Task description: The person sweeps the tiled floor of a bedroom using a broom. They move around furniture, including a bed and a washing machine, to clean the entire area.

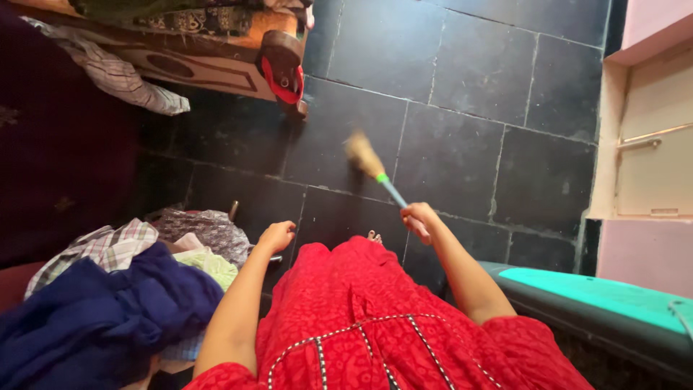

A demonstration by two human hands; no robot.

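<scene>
Here, right hand [419, 217] curled tight round a broom [375, 170] handle — bristles blurred low over the dark tiled floor [476, 72]; left hand [278, 235] loosely curled, empty — beside heaped clothes [123, 289].

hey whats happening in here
A person in a red patterned dress holds a short broom with a light blue handle and straw-coloured bristles in the right hand, its blurred head over the dark stone-tile floor. The left hand is loosely curled, holding nothing, beside a heap of mixed clothes. A red-soled sandal leans at the bed's edge.
</scene>
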